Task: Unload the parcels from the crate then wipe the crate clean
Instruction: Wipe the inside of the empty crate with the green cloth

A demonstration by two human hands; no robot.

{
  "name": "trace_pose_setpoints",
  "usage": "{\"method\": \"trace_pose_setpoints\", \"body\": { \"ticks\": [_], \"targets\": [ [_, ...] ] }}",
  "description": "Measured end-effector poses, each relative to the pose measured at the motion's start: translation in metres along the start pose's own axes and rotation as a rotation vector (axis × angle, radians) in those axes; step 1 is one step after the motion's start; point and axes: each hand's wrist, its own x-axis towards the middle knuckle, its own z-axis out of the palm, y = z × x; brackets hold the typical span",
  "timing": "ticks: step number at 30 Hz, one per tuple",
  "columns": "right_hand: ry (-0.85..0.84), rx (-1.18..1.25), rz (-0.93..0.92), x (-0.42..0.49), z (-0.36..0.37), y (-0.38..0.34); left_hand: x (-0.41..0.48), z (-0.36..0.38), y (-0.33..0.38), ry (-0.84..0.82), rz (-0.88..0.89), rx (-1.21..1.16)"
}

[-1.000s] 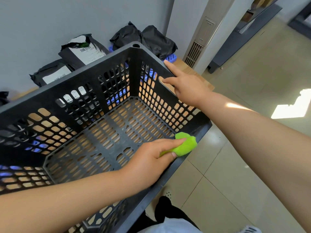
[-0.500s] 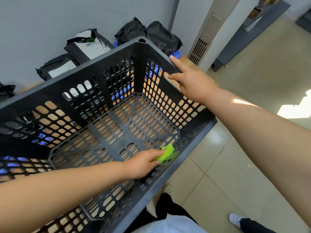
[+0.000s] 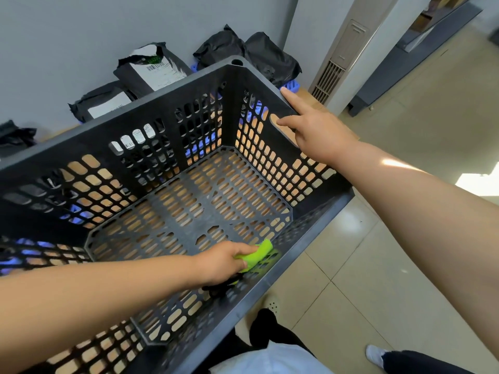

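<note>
While the left hand (image 3: 221, 263) is reaching deep into the black crate (image 3: 162, 103), its fingers are curling round a green cloth (image 3: 256, 255) and pinching it tight. The cloth is pressing on the bottom of the crate, right in the near corner on the right side, where the floor of the crate is meeting the near wall. The left arm is stretching across the crate from the left, low down, with the back of the hand facing up.

The right hand (image 3: 318, 133) is holding the right wall of the crate up near the far corner. Its pointing finger is lying straight along the top edge, and its thumb is sticking out over the hand hole on the inside. The other fingers are hiding behind the wall, so how they are bending is not clear. The right arm is coming in from the right side, high over the tiled floor (image 3: 378, 265).

Nothing is lying inside the crate but the cloth and the hand. The crate is sitting on a wooden worktop (image 3: 313, 102), which is showing through the holes. Black parcels are resting behind it against the grey wall: one with a white label (image 3: 154, 68), a flatter one (image 3: 105, 103) just left of it, and two crumpled ones (image 3: 243, 49) by the far corner.
</note>
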Motion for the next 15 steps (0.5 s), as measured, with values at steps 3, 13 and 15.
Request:
{"method": "trace_pose_setpoints", "body": {
  "ticks": [3, 13, 15],
  "targets": [
    [0.003, -0.005, -0.007, 0.000, 0.001, 0.002, -0.018, -0.005, 0.017, 0.025, 0.053, 0.007],
    [-0.047, -0.069, -0.004, -0.001, -0.005, -0.004, -0.108, -0.019, 0.082, 0.051, 0.237, 0.277],
    [-0.062, -0.157, -0.008, -0.001, -0.008, -0.007, -0.117, -0.021, 0.086, 0.028, 0.199, 0.329]
  ]
}}
